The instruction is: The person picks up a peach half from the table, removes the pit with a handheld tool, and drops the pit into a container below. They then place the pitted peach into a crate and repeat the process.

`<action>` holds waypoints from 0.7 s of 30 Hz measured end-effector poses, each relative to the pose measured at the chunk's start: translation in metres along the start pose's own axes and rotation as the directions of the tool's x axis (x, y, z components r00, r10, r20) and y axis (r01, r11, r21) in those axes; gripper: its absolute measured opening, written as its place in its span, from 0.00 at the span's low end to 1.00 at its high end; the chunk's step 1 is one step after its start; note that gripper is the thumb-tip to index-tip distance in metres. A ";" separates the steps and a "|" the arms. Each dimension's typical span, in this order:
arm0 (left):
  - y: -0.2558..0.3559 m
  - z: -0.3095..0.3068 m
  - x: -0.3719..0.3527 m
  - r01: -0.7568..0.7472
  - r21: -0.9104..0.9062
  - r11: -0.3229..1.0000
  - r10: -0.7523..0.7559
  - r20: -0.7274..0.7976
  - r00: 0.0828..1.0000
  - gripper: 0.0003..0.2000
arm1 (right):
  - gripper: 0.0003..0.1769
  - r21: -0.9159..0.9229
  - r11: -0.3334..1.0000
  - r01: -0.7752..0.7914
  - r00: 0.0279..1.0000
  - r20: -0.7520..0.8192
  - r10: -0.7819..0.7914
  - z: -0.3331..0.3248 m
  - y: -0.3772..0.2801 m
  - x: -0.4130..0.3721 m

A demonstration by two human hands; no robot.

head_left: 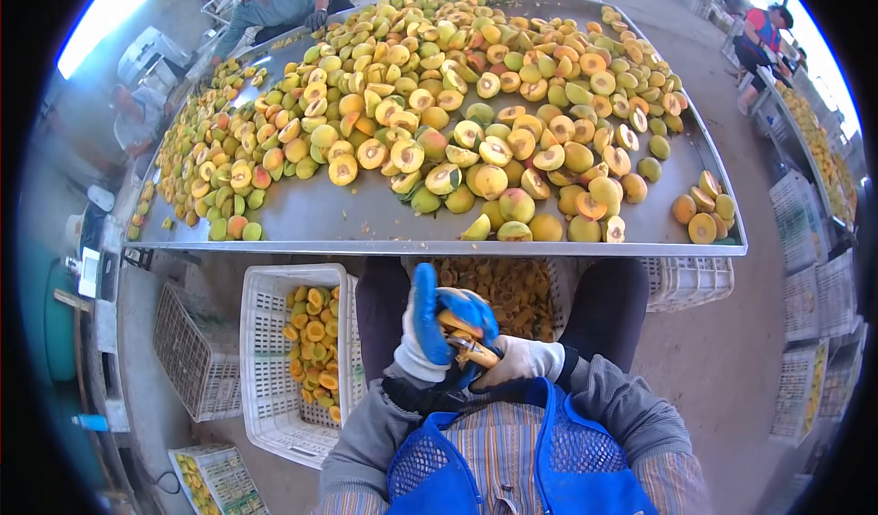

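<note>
In front of my lap, my left hand (426, 318), in a blue-coated white glove, is closed round a yellow peach half (455, 323), partly hidden by the fingers. My right hand (518, 359), in a pale glove, grips a short tool with a yellowish handle (479, 356). Its metal end meets the fruit; its exact shape cannot be made out. Below my hands, between my knees, a crate holds orange-brown scraps (517, 286). Just beyond my hands, a metal table (366, 227) bears a large heap of halved yellow-green peaches (402, 112).
A white crate (261, 369) with peach halves (314, 332) stands left of my leg. Another crate (690, 282) sits under the table's right side. Co-workers (283, 7) are at the far edge, and a person (764, 39) stands by another fruit table at right. Crates (800, 231) line the right.
</note>
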State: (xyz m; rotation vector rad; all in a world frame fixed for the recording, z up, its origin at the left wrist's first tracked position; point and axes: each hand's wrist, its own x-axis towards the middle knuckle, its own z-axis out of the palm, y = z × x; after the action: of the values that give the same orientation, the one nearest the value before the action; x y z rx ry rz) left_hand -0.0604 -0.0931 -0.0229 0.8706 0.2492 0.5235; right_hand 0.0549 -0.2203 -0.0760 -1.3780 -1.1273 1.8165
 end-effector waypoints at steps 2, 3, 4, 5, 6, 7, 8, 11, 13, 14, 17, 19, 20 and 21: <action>0.009 -0.030 -0.005 0.038 -0.080 0.996 -0.059 -0.271 0.961 0.39 | 0.19 -0.007 1.000 -0.025 0.999 0.043 0.025 -0.008 -0.019 -0.014; 0.027 -0.042 -0.015 0.082 0.055 0.995 -0.057 -0.361 0.931 0.36 | 0.19 -0.091 0.996 -0.017 0.999 -0.035 0.013 -0.015 -0.014 -0.020; 0.050 -0.058 -0.028 0.136 0.185 0.973 -0.039 -0.448 0.893 0.33 | 0.20 -0.175 0.984 -0.013 0.994 -0.111 -0.007 -0.022 -0.011 -0.025; 0.069 -0.090 -0.038 0.366 0.576 0.731 -0.018 -0.520 0.854 0.28 | 0.24 -0.437 0.896 -0.075 0.975 -0.220 -0.025 -0.028 -0.023 -0.035; 0.081 -0.115 -0.044 0.537 0.790 0.297 0.037 -0.571 0.820 0.22 | 0.26 -0.587 0.772 -0.243 0.932 -0.361 0.019 -0.026 -0.033 -0.042; 0.086 -0.115 -0.043 0.465 0.875 -0.133 0.310 -0.409 0.858 0.20 | 0.25 -0.576 0.780 -0.244 0.923 -0.386 0.004 -0.027 -0.034 -0.043; 0.089 -0.113 -0.041 0.406 0.734 -0.544 0.472 -0.132 0.872 0.19 | 0.25 -0.566 0.787 -0.245 0.912 -0.410 -0.011 -0.027 -0.033 -0.044; 0.075 -0.056 0.015 0.097 0.915 -0.392 0.523 0.136 0.841 0.16 | 0.24 -0.776 0.580 -0.247 0.906 -0.397 -0.146 -0.027 0.001 -0.030; 0.051 -0.008 0.060 -0.180 0.902 -0.393 0.402 0.345 0.848 0.20 | 0.23 -0.739 0.631 -0.238 0.893 -0.422 -0.157 -0.023 -0.003 -0.026; 0.039 0.012 0.084 -0.269 0.883 -0.385 0.298 0.395 0.869 0.19 | 0.23 -0.698 0.681 -0.224 0.886 -0.436 -0.156 -0.021 -0.006 -0.025; -0.003 0.052 0.152 -0.126 0.824 -0.552 -0.133 0.062 0.989 0.29 | 0.25 -0.680 0.704 -0.207 0.918 -0.383 -0.100 -0.019 -0.003 -0.025; -0.017 0.072 0.177 -0.042 0.743 -0.668 -0.164 -0.092 0.982 0.32 | 0.26 -0.685 0.696 -0.215 0.929 -0.364 -0.072 -0.021 0.005 -0.022; -0.018 0.080 0.187 0.025 0.735 -0.677 -0.181 -0.200 0.963 0.32 | 0.26 -0.693 0.692 -0.202 0.940 -0.334 -0.060 -0.023 0.007 -0.019; -0.021 0.071 0.195 0.006 0.761 -0.649 -0.191 -0.170 0.967 0.31 | 0.26 -0.700 0.689 -0.190 0.952 -0.304 -0.047 -0.024 0.008 -0.019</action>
State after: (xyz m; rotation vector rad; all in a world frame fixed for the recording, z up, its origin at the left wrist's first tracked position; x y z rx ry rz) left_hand 0.1406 -0.0473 0.0054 2.9492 0.8653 -0.3939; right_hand 0.0832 -0.2337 -0.0773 -2.0812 -1.7344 1.1407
